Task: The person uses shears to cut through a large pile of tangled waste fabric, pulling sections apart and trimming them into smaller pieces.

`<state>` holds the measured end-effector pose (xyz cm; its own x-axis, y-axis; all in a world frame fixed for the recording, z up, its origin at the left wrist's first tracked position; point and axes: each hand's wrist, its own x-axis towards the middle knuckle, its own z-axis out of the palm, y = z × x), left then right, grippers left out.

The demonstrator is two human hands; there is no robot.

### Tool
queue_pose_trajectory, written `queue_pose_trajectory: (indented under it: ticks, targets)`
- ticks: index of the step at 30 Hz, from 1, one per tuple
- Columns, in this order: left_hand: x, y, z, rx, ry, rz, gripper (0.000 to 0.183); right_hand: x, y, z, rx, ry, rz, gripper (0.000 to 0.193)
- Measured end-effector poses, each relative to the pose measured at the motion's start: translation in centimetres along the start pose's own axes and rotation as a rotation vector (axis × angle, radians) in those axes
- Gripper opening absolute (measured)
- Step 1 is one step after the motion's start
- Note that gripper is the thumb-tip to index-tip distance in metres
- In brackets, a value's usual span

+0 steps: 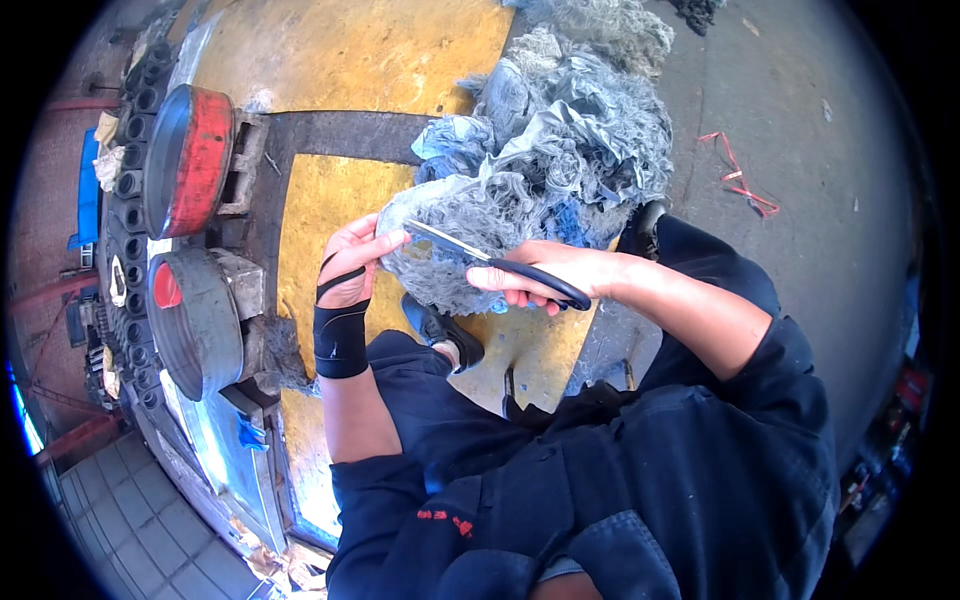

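Note:
Black-handled scissors (530,277) are gripped in my right hand (545,270), their metal blades pointing up and left. The blades lie over a tangle of grey-blue fibre waste (440,205). My left hand (350,255), with a black wrist wrap (340,338), pinches the left edge of this tangle near the blade tips. Whether the blades are parted is hard to make out. The tangle joins a larger heap of shredded fibre and cloth scraps (590,130) lying in front of me and to the right.
Yellow floor plates (330,220) lie under and left of the heap. To the left stand a red round drum (200,160) and a grey round drum (205,325) on concrete blocks. A red strap (738,178) lies on the grey floor at right. My shoe (445,335) is below the tangle.

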<state>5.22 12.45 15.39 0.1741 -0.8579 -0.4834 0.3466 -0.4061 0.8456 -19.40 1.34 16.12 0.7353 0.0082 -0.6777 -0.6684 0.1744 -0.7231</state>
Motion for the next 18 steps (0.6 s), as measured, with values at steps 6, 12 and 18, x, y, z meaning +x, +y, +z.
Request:
queue_pose_trajectory:
  ticks: [6,12,18]
  targets:
    - [0.1,-0.1,0.2,0.017,-0.026,-0.007,0.040,1.0,0.3,-0.1,-0.025,0.005,0.019,0.077]
    - [0.5,-0.5,0.9,0.039,-0.024,-0.023,0.046,1.4,-0.6,0.3,0.075,0.032,-0.010,0.074]
    - [0.7,-0.7,1.4,-0.024,-0.057,-0.030,0.055,2.0,-0.7,1.2,0.158,0.047,-0.066,0.071]
